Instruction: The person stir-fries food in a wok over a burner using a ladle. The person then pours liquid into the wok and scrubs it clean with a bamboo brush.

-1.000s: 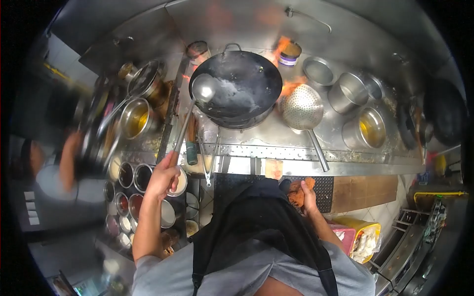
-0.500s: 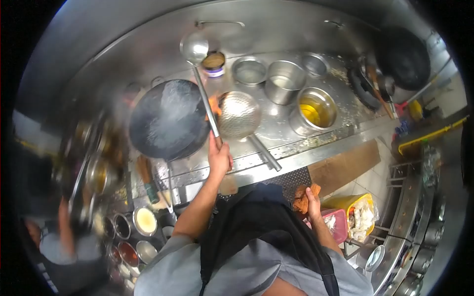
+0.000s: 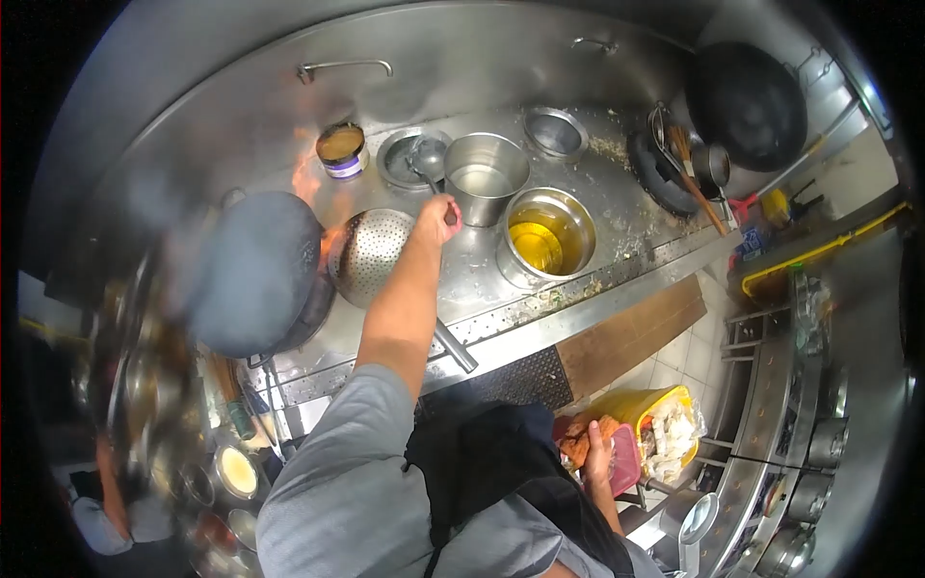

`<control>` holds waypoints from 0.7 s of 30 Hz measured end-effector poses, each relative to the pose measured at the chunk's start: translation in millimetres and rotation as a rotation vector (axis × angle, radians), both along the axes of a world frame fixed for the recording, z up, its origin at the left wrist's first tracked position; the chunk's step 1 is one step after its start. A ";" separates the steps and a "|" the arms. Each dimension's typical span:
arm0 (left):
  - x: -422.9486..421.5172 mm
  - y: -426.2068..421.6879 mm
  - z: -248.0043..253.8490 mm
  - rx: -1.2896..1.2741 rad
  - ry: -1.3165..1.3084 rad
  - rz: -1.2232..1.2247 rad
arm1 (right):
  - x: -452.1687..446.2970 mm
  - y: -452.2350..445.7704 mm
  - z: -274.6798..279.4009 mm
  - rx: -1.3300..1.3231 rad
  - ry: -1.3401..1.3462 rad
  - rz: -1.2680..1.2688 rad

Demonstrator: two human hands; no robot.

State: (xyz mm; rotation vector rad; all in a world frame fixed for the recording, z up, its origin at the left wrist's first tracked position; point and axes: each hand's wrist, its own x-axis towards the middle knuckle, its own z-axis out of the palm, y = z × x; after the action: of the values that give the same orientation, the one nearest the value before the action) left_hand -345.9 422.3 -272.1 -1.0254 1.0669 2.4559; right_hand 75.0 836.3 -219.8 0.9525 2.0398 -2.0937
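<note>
- Head view, clock centred on the left hand (image 3: 439,220), twelve toward the back wall (image 3: 462,72): the wok (image 3: 255,275) lies between eight and nine o'clock, well apart.
- Yellow-liquid pot (image 3: 513,270): just past three o'clock, near.
- Strainer (image 3: 371,252): about eight o'clock, partly hidden behind the left arm (image 3: 405,313).
- Plain pot (image 3: 487,210): between one and two o'clock, just beside the left hand.
- Shallow basin (image 3: 382,164): between eleven and twelve.
- Ladle (image 3: 427,157): its long axis runs roughly eleven to five, handle clenched in the left hand, bowl overlapping the basin's three-o'clock side; whether above or dipped in, I cannot tell.
- Right hand (image 3: 598,460): about five o'clock, grasping an orange-brown cloth (image 3: 576,443); the left hand is much nearer the pots.
</note>
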 end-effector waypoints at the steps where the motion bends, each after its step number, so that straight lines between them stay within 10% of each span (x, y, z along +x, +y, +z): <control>1: -1.5 -3.3 8.2 0.198 0.034 0.085 | -1.6 -14.1 12.0 -0.016 0.029 -0.001; 10: 137.7 -57.4 84.9 0.707 0.312 0.263 | -81.9 -115.3 -1.5 0.043 0.411 0.671; 21: 408.8 -184.7 194.1 0.463 0.350 0.211 | -48.9 -391.5 -63.3 -0.107 0.276 1.255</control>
State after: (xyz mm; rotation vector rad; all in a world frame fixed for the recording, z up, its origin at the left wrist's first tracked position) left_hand 62.9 237.6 -78.0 -0.6016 0.4373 2.9299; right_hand 26.1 444.8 -283.1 -0.5926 1.7609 -1.5433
